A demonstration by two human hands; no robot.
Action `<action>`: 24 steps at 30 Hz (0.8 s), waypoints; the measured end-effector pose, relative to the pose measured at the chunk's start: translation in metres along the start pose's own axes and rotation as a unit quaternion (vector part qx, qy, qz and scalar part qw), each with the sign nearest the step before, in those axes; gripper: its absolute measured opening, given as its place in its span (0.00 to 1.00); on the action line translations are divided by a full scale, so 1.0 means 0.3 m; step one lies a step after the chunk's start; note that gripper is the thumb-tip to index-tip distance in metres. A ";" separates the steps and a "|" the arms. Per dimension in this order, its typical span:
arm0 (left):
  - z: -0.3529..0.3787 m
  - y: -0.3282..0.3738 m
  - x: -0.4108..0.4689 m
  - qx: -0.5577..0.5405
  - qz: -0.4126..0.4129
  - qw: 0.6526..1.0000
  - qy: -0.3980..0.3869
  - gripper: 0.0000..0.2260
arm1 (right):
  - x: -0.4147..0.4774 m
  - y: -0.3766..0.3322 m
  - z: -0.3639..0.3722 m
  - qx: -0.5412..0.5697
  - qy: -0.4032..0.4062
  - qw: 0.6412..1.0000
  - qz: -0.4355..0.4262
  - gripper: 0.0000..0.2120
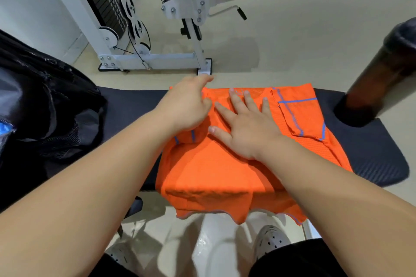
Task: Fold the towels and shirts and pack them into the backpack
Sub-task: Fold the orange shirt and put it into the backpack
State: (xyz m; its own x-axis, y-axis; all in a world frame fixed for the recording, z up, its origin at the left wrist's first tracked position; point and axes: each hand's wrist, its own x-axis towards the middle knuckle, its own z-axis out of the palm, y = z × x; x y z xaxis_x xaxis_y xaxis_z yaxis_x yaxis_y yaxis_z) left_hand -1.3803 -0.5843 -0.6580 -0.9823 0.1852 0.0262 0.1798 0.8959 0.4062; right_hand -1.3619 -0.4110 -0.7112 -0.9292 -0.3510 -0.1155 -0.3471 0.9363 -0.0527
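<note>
An orange shirt [209, 171] with blue trim lies spread across a dark padded bench [132, 105], its hem hanging over the near edge. Its right sleeve [301, 114] is folded inward onto the body. My right hand [245, 128] presses flat on the middle of the shirt, fingers spread. My left hand [189, 105] grips the left sleeve and shoulder fabric, bunched under its palm. A black backpack [45, 105] sits open on the bench at the left, apart from both hands.
A white weight machine [139, 29] with a black padded seat stands on the floor beyond the bench. A dark padded roller [380, 74] rises at the bench's right end. My feet in grey clogs [270, 240] show below the bench.
</note>
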 end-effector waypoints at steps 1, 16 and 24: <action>0.002 -0.010 -0.009 -0.013 -0.006 0.999 0.030 0.23 | -0.003 0.016 -0.003 0.002 0.005 1.000 0.008 0.38; 0.195 -0.162 -0.107 0.166 -0.039 0.982 -0.084 0.38 | -0.025 0.247 0.065 0.016 -0.036 0.977 0.209 0.47; 0.128 -0.214 -0.287 0.197 -0.036 0.970 -0.140 0.46 | -0.140 0.149 -0.055 -0.002 -0.110 0.982 0.152 0.44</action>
State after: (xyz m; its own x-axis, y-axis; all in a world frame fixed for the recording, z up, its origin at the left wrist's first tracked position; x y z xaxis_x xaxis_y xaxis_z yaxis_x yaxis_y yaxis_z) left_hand -1.3054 -0.6424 -0.7213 -0.9503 0.1687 -0.2617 0.1708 0.9852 0.0150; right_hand -1.3404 -0.3542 -0.6924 -0.9406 -0.0473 -0.3363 -0.0580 0.9981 0.0217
